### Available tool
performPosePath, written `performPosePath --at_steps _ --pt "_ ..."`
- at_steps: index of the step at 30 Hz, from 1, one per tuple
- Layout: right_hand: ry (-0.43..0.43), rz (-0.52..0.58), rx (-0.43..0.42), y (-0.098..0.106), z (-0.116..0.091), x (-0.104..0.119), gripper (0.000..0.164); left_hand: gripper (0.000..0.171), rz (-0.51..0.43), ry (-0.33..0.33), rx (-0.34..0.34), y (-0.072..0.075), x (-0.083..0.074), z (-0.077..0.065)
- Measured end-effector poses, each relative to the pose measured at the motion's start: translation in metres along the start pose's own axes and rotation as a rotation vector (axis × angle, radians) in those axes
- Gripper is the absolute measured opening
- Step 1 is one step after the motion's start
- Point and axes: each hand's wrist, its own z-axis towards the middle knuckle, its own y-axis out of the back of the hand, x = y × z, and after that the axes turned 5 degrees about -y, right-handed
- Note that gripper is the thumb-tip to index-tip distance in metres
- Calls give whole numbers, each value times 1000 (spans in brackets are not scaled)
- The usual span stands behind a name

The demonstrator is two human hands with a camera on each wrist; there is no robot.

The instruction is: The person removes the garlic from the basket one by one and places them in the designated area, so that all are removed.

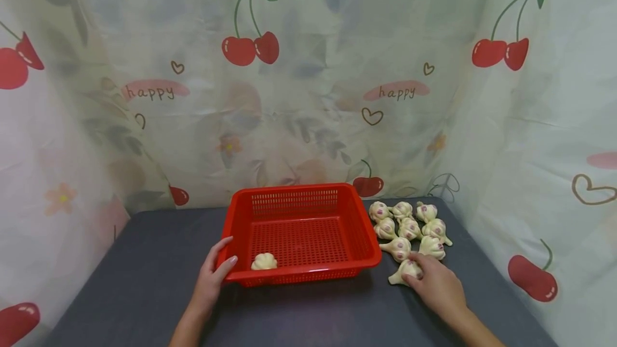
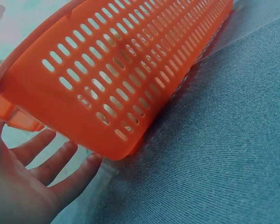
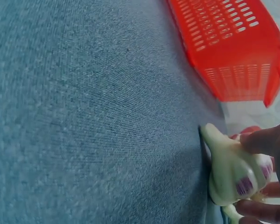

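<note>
A red plastic basket [image 1: 303, 270] with slotted walls stands on the dark cloth. One garlic bulb [image 1: 264, 262] lies inside, near its front left corner. My left hand [image 1: 210, 277] grips the basket's left rim close to that corner, thumb over the edge; in the left wrist view its other fingers [image 2: 60, 161] spread against the outer side. To the right of the basket, my right hand [image 1: 439, 285] holds the nearest garlic bulb [image 3: 238, 170] between thumb and fingers. That bulb still rests on the cloth, its stem pointing left. Several more garlic bulbs [image 1: 408, 228] sit just behind it.
A dark grey cloth [image 1: 144, 283] covers the table. Patterned curtains [image 1: 308, 122] with cherries hang close behind and on both sides. The loose bulbs stand between the basket's right wall and the table's right edge.
</note>
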Motion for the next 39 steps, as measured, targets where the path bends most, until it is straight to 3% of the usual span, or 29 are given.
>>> performPosePath --at_steps 5,13,23,31,39 --pt "-19 23 31 1 1 3 51 51 -3 -3 -3 0 0 0" --pt "-10 133 43 4 2 8 40 51 -6 -4 -2 1 0 -1" --pt "-31 149 -26 12 5 16 41 52 3 6 1 0 2 2" --pt "44 208 -175 20 18 29 32 52 -1 1 3 1 2 1" --pt "111 318 -180 32 38 56 28 51 -7 -8 5 1 2 1"
